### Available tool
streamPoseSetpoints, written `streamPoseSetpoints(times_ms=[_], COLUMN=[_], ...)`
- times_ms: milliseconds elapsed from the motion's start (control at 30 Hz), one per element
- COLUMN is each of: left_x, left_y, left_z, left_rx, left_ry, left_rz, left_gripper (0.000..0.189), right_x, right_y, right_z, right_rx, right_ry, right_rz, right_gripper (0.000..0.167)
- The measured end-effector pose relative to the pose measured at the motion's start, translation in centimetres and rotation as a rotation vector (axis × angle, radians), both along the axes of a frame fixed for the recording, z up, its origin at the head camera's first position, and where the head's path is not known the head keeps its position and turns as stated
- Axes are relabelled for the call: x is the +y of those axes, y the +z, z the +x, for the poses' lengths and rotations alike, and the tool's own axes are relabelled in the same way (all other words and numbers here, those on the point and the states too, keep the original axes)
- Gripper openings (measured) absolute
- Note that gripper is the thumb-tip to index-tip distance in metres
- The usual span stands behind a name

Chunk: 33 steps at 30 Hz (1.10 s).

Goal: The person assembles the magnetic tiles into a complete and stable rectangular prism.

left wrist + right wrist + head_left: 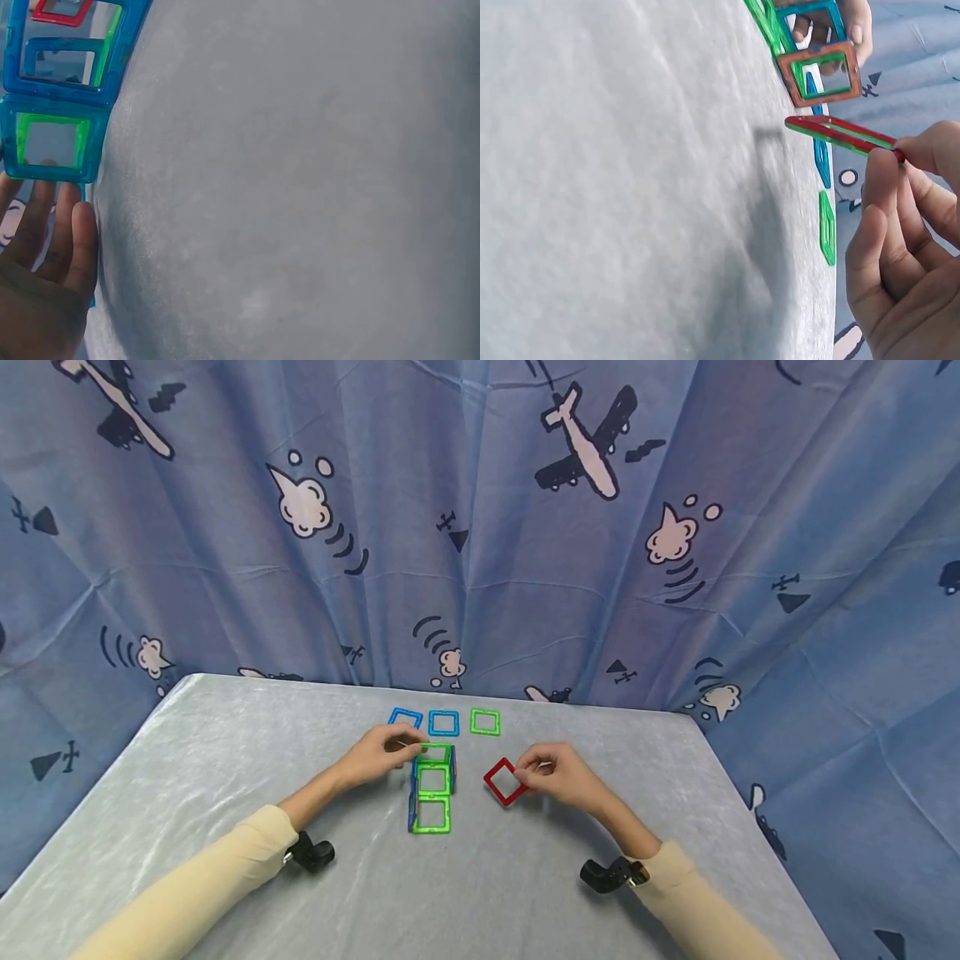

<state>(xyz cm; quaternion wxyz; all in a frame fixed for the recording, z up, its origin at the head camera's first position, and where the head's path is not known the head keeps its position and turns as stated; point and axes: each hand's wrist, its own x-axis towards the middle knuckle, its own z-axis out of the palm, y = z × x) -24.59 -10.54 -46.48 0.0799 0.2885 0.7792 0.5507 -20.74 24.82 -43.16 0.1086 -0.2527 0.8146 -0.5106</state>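
Note:
In the head view a structure of square magnetic tiles stands mid-table, with green tiles along its top and front and blue tiles on its left side. An orange-red tile forms part of its right side. My left hand holds the far left end, fingertips at the lower edge of a blue tile in the left wrist view. To the right, my right hand pinches a red square tile by one corner between thumb and fingers, above the table. Green shows along its underside in the right wrist view.
Behind the structure lie two loose blue tiles and one loose green tile in a row. The grey cloth-covered table ends at a blue patterned curtain. A black wrist mount sits on each forearm.

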Motion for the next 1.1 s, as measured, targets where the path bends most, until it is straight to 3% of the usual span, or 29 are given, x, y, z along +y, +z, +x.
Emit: streamPoseSetpoints(times_ms=[533, 833, 1100], left_x=[0.1, 0.1, 0.1], left_y=[-0.2, -0.1, -0.1], left_z=[0.0, 0.1, 0.1], left_rx=[0.047, 0.029, 0.029], left_ry=[0.01, 0.018, 0.02], left_rz=[-0.024, -0.029, -0.027], left_gripper=[0.022, 0.022, 0.021], right_x=[-2.7, -4.0, -5.2], right_y=[-0.1, -0.6, -0.5], right_z=[2.1, 3.3, 4.1], right_rx=[-0.025, -0.029, 0.0], right_ry=[-0.044, -0.049, -0.113], right_rz=[0.021, -0.002, -0.015], right_gripper=[0.012, 0.011, 0.006])
